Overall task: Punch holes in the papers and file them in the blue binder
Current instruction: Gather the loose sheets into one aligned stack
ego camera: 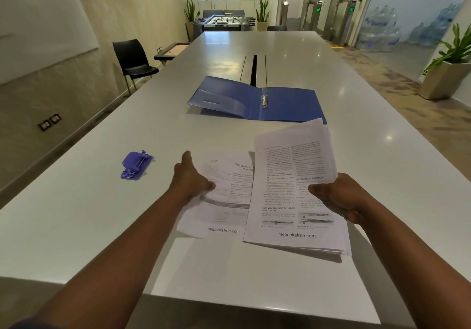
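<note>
The blue binder [257, 100] lies open on the white table [76, 214], its metal rings [264, 101] showing at the spine. A purple hole punch [135, 164] sits to the left, apart from both hands. My right hand [339, 198] grips a stack of printed papers [293, 188] at its right edge, lifted and tilted above the table. My left hand [192, 178] holds the left edge of another printed sheet [224, 201], thumb on top, partly under the lifted stack.
A dark cable slot [254, 70] runs down the table's middle behind the binder. A black chair [133, 61] stands left of the table. A potted plant [448, 73] stands on the floor at the right.
</note>
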A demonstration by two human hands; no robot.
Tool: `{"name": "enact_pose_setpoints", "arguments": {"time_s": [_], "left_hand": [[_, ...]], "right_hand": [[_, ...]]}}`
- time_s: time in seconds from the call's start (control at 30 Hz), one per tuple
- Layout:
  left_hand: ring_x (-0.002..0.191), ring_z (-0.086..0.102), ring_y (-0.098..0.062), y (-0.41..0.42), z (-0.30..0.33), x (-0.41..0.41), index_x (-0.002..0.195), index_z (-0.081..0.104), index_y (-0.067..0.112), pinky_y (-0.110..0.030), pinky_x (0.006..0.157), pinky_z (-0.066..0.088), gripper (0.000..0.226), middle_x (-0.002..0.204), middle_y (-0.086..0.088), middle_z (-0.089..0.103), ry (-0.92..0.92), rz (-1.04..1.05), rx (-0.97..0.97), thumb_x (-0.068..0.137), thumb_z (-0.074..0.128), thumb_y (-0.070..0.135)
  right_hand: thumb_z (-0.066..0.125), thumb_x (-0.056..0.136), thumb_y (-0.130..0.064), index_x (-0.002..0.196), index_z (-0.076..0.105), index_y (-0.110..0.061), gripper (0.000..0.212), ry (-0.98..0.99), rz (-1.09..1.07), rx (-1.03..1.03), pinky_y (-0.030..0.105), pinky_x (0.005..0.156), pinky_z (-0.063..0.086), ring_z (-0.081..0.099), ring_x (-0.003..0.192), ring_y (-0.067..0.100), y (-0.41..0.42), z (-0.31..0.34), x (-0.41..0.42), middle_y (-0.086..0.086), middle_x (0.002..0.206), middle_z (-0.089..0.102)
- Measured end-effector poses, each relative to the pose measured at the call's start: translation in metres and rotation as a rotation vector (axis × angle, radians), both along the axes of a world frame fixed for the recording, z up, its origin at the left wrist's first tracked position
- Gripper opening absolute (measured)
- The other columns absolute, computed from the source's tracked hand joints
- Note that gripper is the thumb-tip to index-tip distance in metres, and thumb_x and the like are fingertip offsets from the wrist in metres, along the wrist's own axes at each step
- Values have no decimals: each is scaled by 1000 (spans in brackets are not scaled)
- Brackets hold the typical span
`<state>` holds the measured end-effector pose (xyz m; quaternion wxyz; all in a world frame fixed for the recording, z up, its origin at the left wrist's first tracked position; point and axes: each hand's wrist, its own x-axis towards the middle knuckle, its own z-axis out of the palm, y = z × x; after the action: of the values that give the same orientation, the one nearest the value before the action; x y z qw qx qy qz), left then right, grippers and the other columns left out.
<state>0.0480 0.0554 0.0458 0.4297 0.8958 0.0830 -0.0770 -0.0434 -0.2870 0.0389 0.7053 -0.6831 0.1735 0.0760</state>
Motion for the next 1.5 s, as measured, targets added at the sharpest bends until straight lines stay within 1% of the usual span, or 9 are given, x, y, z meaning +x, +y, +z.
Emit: {"name": "enact_pose_setpoints", "arguments": {"time_s": [0.1, 0.27, 0.5, 0.63, 0.77, 1.0, 1.13, 1.33, 1.5], "left_hand": [[125, 54, -31, 1, 30, 1, 158, 19, 26, -47, 103, 51, 113, 149, -14, 47, -64, 21, -314, 73, 87, -1], [113, 65, -24, -5, 94, -8, 159, 13, 38, -51, 93, 57, 114, 131, -1, 59, -219, -132, -356, 78, 84, 1], [108, 73, -27, -10, 153, -34, 141, 46, 38, -54, 85, 61, 83, 122, -7, 72, -258, -368, -610, 79, 78, -7], [111, 71, -32, -13, 159, -38, 141, 45, 34, -52, 83, 62, 77, 130, -11, 70, -221, -452, -781, 79, 73, -3], [107, 72, -34, -28, 126, -25, 134, 48, 28, -54, 89, 59, 66, 121, -18, 72, -174, -321, -753, 85, 71, -9], [102, 74, -28, -47, 55, -14, 133, 54, 6, -49, 97, 57, 60, 114, -12, 75, -42, -175, -608, 80, 81, -2], [104, 74, -28, -51, 41, -15, 129, 59, 7, -48, 96, 58, 48, 118, -9, 74, 39, -177, -624, 86, 80, 10], [105, 73, -24, -54, 35, -25, 130, 55, 11, -37, 88, 62, 42, 121, -8, 73, 108, -246, -723, 91, 71, 2], [109, 71, -31, -59, 36, -31, 127, 55, 18, -50, 95, 58, 44, 122, -7, 73, 131, -296, -726, 90, 72, 4]], "right_hand": [[60, 91, 16, 138, 54, 3, 49, -5, -11, 6, 40, 87, 61, 70, 109, 33, -2, -1, -1, 17, 127, 69], [59, 92, 16, 136, 56, 3, 46, -18, -36, 3, 30, 74, 64, 71, 104, 27, -1, -1, -2, 15, 125, 70], [60, 92, 15, 138, 56, 1, 49, -49, -50, 36, 47, 102, 55, 71, 110, 29, 1, 6, -1, 14, 126, 71], [59, 94, 13, 138, 57, 0, 46, -99, -39, 75, 40, 99, 58, 72, 112, 27, 5, 11, -2, 14, 126, 72], [64, 95, 4, 141, 57, -6, 48, -206, 58, 94, 49, 113, 46, 66, 124, 28, 11, 17, -2, 11, 135, 69], [75, 80, -13, 130, 66, -7, 51, -279, 115, 136, 52, 99, 54, 70, 115, 35, 34, 50, -21, 16, 125, 73], [73, 81, -11, 125, 69, -8, 45, -271, 104, 147, 50, 94, 59, 72, 112, 36, 36, 54, -24, 16, 121, 75], [74, 75, -12, 121, 72, -6, 47, -246, 126, 98, 54, 100, 54, 71, 112, 37, 37, 50, -24, 17, 120, 75], [64, 92, 4, 125, 69, -3, 35, -223, 160, 61, 58, 100, 53, 70, 112, 42, 32, 45, -19, 21, 121, 73]]}}
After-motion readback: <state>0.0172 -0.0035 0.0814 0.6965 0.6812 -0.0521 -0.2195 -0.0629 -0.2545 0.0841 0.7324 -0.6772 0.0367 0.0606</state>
